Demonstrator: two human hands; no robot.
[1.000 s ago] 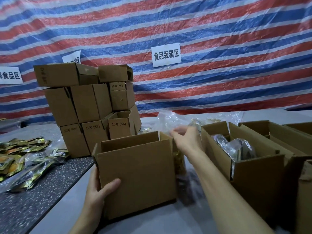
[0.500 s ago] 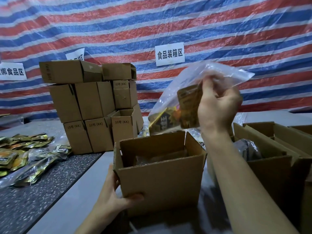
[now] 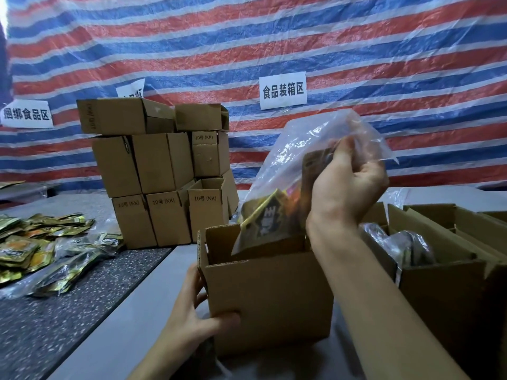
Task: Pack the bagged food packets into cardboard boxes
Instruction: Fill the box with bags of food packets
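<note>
Ok, from my end: R hand (image 3: 348, 187) is pinching the clear bag of packets (image 3: 285, 193) near its top, fingers curled round film + one pkt inside; bag hangs tilted over the open box (image 3: 269, 294), lower corner just dipping past the rim, rest well above it; L hand (image 3: 192, 322) grips the box low on its near-left edge, thumb on the front face, fingers round the side; box sits on the grey table (image 3: 109, 338). Risks as I read it: bag goes in corner-first, so pkts could bunch & wedge across the opening; grip is high on loose film, so contents may slide & swing the bag off line; flaps stand up, one could fold in under the load; if L hand slackens, a downward push prob skids or tips the box toward the filled box (image 3: 439, 283) on the right.
</note>
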